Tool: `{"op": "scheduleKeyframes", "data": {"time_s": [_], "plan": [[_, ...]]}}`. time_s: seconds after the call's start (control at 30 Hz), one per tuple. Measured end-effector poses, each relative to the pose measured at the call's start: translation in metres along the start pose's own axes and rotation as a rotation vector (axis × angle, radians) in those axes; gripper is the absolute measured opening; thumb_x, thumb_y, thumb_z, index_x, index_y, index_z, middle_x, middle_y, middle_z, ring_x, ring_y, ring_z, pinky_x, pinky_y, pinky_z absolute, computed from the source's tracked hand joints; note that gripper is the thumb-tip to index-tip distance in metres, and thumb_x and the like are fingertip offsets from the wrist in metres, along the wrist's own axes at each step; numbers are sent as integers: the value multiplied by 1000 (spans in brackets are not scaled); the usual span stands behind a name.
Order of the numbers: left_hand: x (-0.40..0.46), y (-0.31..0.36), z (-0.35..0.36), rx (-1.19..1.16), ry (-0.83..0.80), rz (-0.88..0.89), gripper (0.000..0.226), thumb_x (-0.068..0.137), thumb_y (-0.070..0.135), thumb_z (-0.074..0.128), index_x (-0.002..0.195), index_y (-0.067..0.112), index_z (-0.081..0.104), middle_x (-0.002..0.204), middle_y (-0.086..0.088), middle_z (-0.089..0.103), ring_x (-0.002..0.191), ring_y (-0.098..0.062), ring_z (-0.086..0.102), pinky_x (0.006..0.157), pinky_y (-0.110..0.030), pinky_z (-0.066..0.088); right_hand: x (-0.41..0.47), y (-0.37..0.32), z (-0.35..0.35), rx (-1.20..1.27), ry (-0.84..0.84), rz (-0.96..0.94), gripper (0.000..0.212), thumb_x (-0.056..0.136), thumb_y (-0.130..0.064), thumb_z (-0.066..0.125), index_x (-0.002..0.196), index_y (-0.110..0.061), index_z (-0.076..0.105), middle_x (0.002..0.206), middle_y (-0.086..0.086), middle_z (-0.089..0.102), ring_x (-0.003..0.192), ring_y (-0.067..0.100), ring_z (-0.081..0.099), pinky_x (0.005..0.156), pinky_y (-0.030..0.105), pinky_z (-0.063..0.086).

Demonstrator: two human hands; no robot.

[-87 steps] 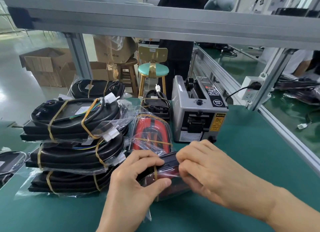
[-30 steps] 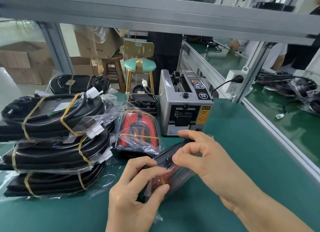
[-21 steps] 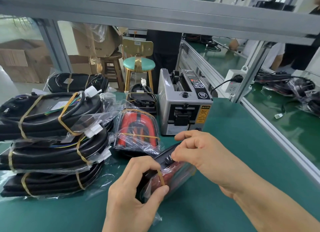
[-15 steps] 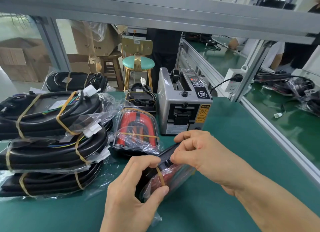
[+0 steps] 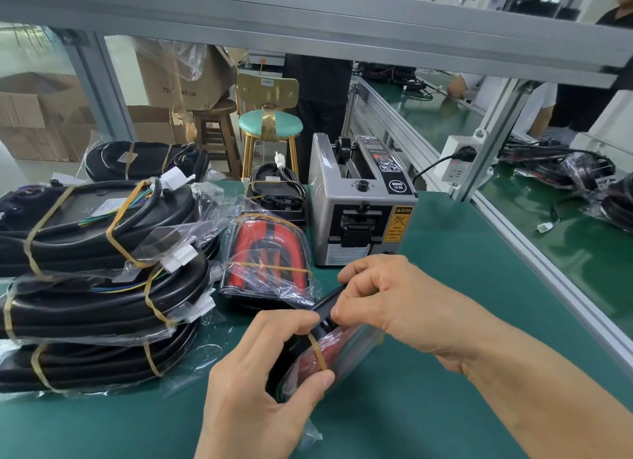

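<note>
Left hand (image 5: 260, 383) curled round clear-bagged red-and-black light unit (image 5: 346, 347), thumb at tan rubber band (image 5: 317, 352). Right hand (image 5: 387, 297) pinches black top edge, perhaps band too. Over green desk (image 5: 428, 410).

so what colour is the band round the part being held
Yellowish tan; the rubber band on the bagged part shows best in the head view.

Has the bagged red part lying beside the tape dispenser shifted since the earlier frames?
No. The bagged red part still lies just left of the tape dispenser.
</note>
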State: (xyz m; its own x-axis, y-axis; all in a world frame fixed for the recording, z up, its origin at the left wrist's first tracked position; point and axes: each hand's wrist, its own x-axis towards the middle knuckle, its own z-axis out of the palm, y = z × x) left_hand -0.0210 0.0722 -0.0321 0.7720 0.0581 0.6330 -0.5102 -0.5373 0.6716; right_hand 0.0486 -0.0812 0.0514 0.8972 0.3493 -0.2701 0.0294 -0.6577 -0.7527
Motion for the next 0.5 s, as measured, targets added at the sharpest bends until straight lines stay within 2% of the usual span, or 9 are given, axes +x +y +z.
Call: {"op": "scheduleKeyframes", "data": {"time_s": [0.07,0.13,0.2,0.3,0.4,0.47,0.5], "plan": [[0,0,0,15,-10,9,45,67,36,71,110,28,61,102,18,60,95,-1,61,80,-9,45,-1,0,-1,-11,-3,-2,20,73,-22,74,54,-23,70,107,-23,50,122,7,38,110,59,20],[-1,-1,0,43,-24,15,44,68,38,71,110,27,66,103,17,59,94,-1,61,79,-10,47,-1,0,0,-24,3,-8,22,72,-21,73,50,-23,68,108,-19,51,123,7,37,108,57,24],[-1,-1,0,68,-29,13,42,68,40,69,109,28,69,102,17,55,87,-2,60,76,-10,47,-3,0,1,-34,11,-23,23,71,-19,73,49,-22,67,105,-17,53,123,6,36,106,56,27],[1,0,0,81,-43,18,41,69,40,68,109,31,67,100,18,51,72,-7,58,65,-20,49,-2,1,1,-57,22,-40,19,72,-15,71,54,-11,65,91,-15,58,119,-2,35,106,53,27],[2,1,-1,103,-48,43,38,69,36,68,104,23,74,97,16,51,64,-8,56,59,-23,49,-4,-1,4,-130,47,-54,17,71,-15,69,56,-9,65,90,-14,58,114,-5,33,103,46,31],[2,2,0,133,-46,58,35,69,35,68,101,21,74,96,14,52,59,-8,56,56,-24,49,-3,1,4,-155,93,-67,11,69,-17,69,61,-13,63,87,-14,56,105,1,40,94,39,39],[2,3,0,148,-44,65,34,69,34,67,100,22,74,95,14,52,58,-7,56,55,-24,48,-2,2,2,-132,123,-73,8,70,-17,69,71,-16,61,88,-11,55,94,5,45,83,32,44]]}}
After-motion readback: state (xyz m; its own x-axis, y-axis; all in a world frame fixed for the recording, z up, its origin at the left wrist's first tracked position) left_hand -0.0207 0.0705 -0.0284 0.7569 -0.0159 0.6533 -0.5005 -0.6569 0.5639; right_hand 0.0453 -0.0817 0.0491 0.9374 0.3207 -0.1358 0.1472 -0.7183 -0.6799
